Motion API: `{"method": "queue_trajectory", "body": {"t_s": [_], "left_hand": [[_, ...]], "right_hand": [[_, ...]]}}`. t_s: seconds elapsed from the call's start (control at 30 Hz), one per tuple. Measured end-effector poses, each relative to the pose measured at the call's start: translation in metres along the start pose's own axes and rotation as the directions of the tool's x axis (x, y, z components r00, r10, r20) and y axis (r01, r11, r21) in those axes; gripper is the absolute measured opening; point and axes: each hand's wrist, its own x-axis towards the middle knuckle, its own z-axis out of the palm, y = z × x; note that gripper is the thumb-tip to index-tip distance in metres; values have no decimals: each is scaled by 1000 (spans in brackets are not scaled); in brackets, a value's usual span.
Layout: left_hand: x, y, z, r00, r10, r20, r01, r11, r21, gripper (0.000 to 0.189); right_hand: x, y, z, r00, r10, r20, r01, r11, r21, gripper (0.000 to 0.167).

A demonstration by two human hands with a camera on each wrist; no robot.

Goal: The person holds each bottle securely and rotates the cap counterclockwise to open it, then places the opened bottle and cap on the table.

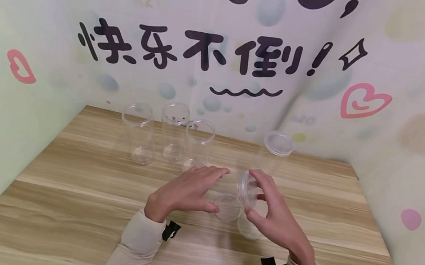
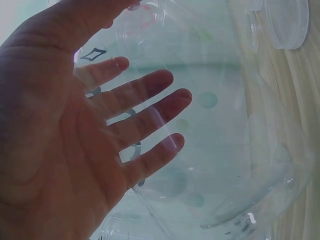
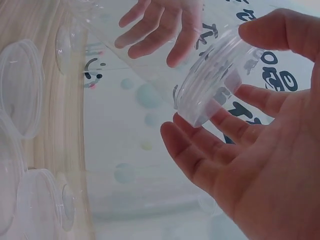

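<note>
In the head view my right hand (image 1: pixel 280 214) pinches a clear round plastic lid (image 1: pixel 246 189), tilted on edge. The right wrist view shows the thumb on one side of this lid (image 3: pixel 215 75) and fingertips on the other. To its left, my left hand (image 1: pixel 192 188) has its thumb and fingers spread apart. Its fingers (image 2: pixel 150 120) look nearly straight in the left wrist view. Clear plastic overlaps them there; its outline and any contact with the hand cannot be made out. A clear round piece (image 1: pixel 227 208) lies below the hands, and another (image 1: pixel 249 229) is partly under the right hand.
Clear plastic jars stand at the back left: one at the far left (image 1: pixel 140 136), one beside the wall (image 1: pixel 174 136) and one nearer (image 1: pixel 200 137). A jar with a cap (image 1: pixel 279 144) stands at the back right. Printed cloth walls (image 1: pixel 185 92) enclose the wooden table (image 1: pixel 76 204).
</note>
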Motion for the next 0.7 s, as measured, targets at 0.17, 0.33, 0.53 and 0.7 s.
{"method": "queue_trajectory", "body": {"t_s": [0.17,0.33,0.53,0.7], "left_hand": [[0,0,0,1000,1,-5,0,1000,4,87],[2,2,2,1000,14,-24,-13,1000,22,88],[5,3,5,997,34,-68,-30,997,66,88],[5,4,7,995,35,-89,-28,996,85,87]], "right_hand": [[1,-1,1,999,38,-11,-38,999,20,78],[2,-3,2,988,136,-66,-134,990,35,71],[3,-2,4,979,158,-126,-157,987,18,61],[4,-3,5,970,173,-168,-174,985,8,60]]}}
